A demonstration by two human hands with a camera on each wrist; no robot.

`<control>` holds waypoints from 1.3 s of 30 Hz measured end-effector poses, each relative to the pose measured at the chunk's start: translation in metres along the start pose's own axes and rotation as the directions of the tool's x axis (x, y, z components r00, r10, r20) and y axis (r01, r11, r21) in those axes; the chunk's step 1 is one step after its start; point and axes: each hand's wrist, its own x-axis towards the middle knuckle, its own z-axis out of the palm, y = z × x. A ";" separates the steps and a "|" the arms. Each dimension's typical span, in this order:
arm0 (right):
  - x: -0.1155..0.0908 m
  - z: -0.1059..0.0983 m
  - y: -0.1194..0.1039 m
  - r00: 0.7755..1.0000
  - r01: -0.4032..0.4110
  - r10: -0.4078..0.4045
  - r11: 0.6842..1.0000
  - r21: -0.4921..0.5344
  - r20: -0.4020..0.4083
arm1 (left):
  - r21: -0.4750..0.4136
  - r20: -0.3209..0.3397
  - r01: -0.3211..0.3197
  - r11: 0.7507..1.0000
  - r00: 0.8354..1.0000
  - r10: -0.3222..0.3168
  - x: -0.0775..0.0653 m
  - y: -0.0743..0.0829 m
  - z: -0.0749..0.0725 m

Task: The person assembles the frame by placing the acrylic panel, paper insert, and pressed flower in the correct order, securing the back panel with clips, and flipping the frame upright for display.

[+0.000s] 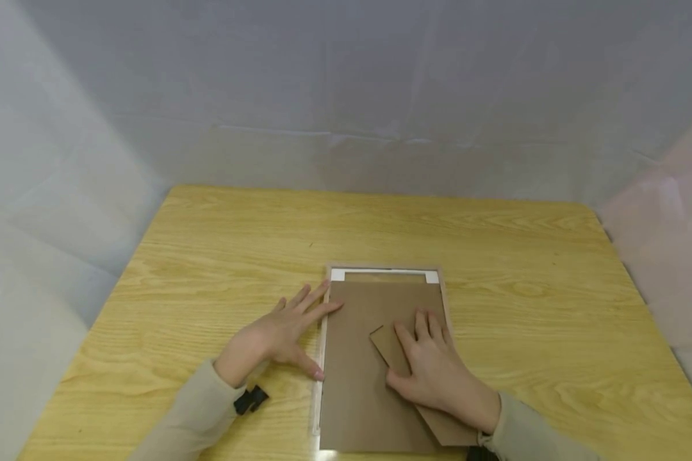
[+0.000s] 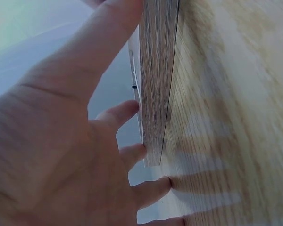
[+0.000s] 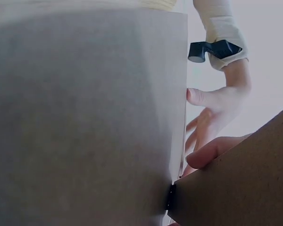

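Observation:
A picture frame (image 1: 446,301) lies face down on the table, with white corner pieces showing at its far end. Over it is a brown backing board (image 1: 357,358), set nearer the person so that a strip at the frame's far end stays uncovered. A fold-out easel stand (image 1: 450,429) is hinged to the board and tilts up from it. My right hand (image 1: 438,371) grips this stand across its width, thumb at its left edge. My left hand (image 1: 277,333) spreads its fingers along the frame's left side; in the left wrist view the thumb touches the frame's wooden edge (image 2: 158,80).
The wood-grain table (image 1: 207,269) extends on both sides and beyond the frame. Pale sheeting (image 1: 352,96) hangs behind it and at the sides. A black device (image 1: 250,399) is strapped at the left wrist.

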 end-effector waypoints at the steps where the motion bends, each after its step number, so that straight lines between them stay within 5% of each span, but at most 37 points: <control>1: 0.001 0.000 0.000 1.000 -0.002 0.002 1.000 0.001 0.000 | 0.000 0.000 0.000 1.000 1.000 0.000 0.000 0.000 0.000; 23: 0.028 -0.011 0.012 0.999 0.014 -0.014 1.000 0.009 0.034 | -0.010 0.015 0.009 1.000 1.000 -0.009 -0.002 0.001 -0.006; 39: 0.013 -0.011 0.010 0.999 0.041 -0.041 0.999 0.006 0.009 | 0.105 -0.026 0.049 0.993 0.999 -0.047 -0.004 0.017 0.009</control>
